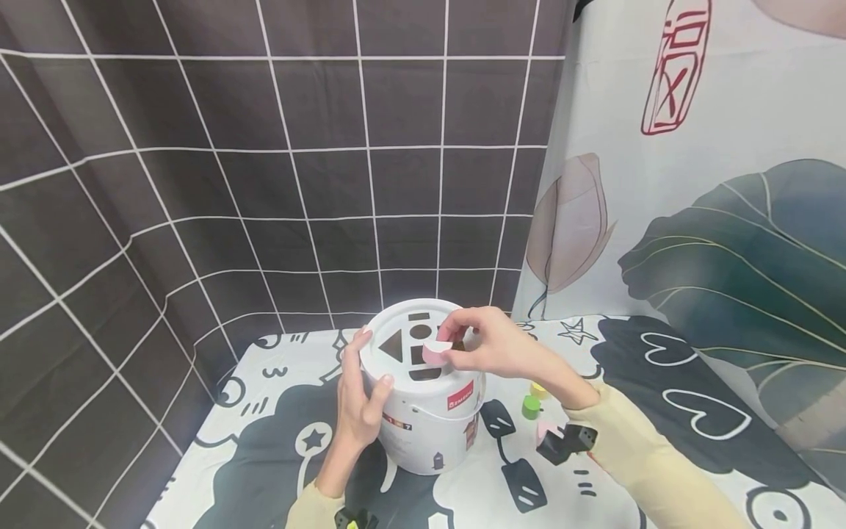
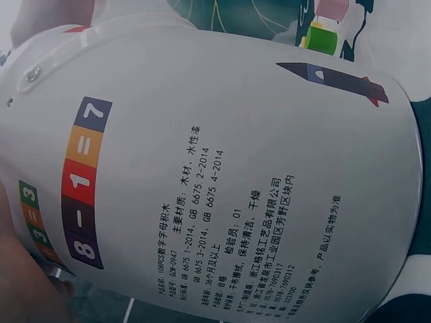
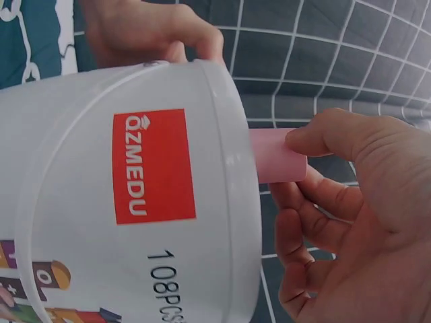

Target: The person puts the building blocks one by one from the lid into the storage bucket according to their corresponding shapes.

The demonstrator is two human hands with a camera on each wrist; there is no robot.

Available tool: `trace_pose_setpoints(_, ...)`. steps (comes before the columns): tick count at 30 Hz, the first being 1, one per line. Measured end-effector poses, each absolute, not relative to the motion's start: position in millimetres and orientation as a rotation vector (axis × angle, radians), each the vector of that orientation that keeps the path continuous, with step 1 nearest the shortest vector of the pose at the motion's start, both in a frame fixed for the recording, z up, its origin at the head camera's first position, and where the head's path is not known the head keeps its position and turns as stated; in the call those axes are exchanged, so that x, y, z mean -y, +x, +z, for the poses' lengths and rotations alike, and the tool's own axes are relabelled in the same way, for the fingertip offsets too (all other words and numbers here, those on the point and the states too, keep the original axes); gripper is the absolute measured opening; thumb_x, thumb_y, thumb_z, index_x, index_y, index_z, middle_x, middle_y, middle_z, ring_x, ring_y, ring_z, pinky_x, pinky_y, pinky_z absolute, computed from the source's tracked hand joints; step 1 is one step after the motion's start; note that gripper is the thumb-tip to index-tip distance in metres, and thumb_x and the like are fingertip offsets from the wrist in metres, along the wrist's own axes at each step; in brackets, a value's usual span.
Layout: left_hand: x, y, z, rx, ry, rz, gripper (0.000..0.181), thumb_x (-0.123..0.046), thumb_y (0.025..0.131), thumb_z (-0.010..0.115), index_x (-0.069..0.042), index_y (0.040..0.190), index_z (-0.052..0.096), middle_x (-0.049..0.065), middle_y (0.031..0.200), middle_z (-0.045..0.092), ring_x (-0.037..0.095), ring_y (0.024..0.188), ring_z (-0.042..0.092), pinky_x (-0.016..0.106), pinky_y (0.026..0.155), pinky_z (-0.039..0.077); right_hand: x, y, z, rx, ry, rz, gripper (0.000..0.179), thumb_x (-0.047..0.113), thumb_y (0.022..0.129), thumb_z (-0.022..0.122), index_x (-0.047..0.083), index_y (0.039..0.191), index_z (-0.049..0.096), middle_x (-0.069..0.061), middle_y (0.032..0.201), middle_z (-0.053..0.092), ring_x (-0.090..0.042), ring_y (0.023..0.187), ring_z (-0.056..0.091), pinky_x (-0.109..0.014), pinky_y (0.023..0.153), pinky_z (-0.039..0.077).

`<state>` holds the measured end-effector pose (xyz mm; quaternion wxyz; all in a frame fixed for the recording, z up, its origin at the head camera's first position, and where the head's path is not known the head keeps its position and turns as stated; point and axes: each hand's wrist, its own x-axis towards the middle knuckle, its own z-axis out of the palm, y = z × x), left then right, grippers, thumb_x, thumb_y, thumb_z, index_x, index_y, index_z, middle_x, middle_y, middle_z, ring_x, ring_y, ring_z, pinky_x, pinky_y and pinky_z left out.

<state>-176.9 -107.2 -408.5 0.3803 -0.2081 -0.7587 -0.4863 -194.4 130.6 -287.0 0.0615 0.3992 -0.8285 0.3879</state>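
A white toy bucket (image 1: 413, 437) stands upright, its lid (image 1: 390, 319) cut with triangular, round and rectangular holes. My left hand (image 1: 357, 400) grips the bucket's left side at the rim, thumb toward the front. Between thumb and fingers, my right hand (image 1: 496, 344) pinches a pink block (image 1: 435, 355) with a white top face, over the lid's right half. In the right wrist view the pink block (image 3: 277, 156) stands out from the lid's face; whether its hidden end sits in a hole I cannot tell. Printed labels fill the left wrist view of the bucket (image 2: 269, 134).
Right of the bucket lie a green block (image 1: 531, 407), a yellow block (image 1: 539, 390) and a pink piece (image 1: 546, 427) partly behind the right wrist camera. A patterned cloth (image 1: 277, 411) covers the table. Dark grid curtain (image 1: 317, 184) hangs behind, a leaf-print one (image 1: 720, 257) at right.
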Motion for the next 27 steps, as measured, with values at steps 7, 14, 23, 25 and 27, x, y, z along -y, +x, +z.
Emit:
trace_pose_setpoints(7, 107.9, -177.4, -409.5, 1.936, -0.532, -1.241, 0.068, -0.025, 0.078, 0.053, 0.002, 0.140, 0.043, 0.024, 0.147, 0.045, 0.043, 0.137, 0.040, 0.065, 0.103, 0.031, -124.1, -194.2, -289.8, 2.514, 1.259, 1.155, 0.016, 0.003, 0.079, 0.074, 0.011, 0.093, 0.070, 0.010, 0.080, 0.064, -0.015, 0.076, 0.060, -0.033, 0.072, 0.051)
trace_pose_setpoints(14, 107.9, -178.4, -408.6, 1.926, -0.538, -1.246, 0.068, -0.025, 0.079, 0.053, 0.002, 0.140, 0.043, 0.023, 0.147, 0.046, 0.043, 0.137, 0.039, 0.063, 0.103, 0.031, -118.7, -194.5, -291.4, 2.502, 1.309, 1.208, 0.015, 0.001, 0.079, 0.074, 0.009, 0.092, 0.070, 0.006, 0.082, 0.066, -0.011, 0.075, 0.061, -0.031, 0.072, 0.054)
trace_pose_setpoints(23, 107.5, -177.7, -409.1, 1.934, -0.538, -1.256, 0.068, -0.026, 0.080, 0.052, 0.002, 0.141, 0.042, 0.024, 0.147, 0.044, 0.044, 0.135, 0.040, 0.064, 0.102, 0.032, -114.3, -192.2, -292.0, 2.572, 1.288, 1.175, 0.013, 0.006, 0.081, 0.076, 0.012, 0.091, 0.069, 0.010, 0.082, 0.065, -0.008, 0.079, 0.064, -0.030, 0.079, 0.054)
trace_pose_setpoints(25, 107.7, -178.3, -409.4, 1.933, -0.539, -1.258, 0.068, -0.026, 0.080, 0.052, 0.002, 0.141, 0.042, 0.024, 0.147, 0.044, 0.043, 0.135, 0.041, 0.064, 0.101, 0.033, -113.1, -192.6, -292.5, 2.587, 1.285, 1.164, 0.013, 0.007, 0.082, 0.077, 0.013, 0.091, 0.069, 0.010, 0.081, 0.065, -0.008, 0.077, 0.063, -0.029, 0.078, 0.054)
trace_pose_setpoints(27, 107.9, -178.8, -409.2, 1.930, -0.540, -1.259, 0.068, -0.026, 0.080, 0.052, 0.003, 0.140, 0.042, 0.024, 0.147, 0.044, 0.043, 0.134, 0.042, 0.064, 0.100, 0.033, -112.1, -192.8, -292.8, 2.595, 1.285, 1.142, 0.012, 0.009, 0.082, 0.077, 0.013, 0.090, 0.069, 0.011, 0.080, 0.064, -0.008, 0.076, 0.062, -0.029, 0.077, 0.053)
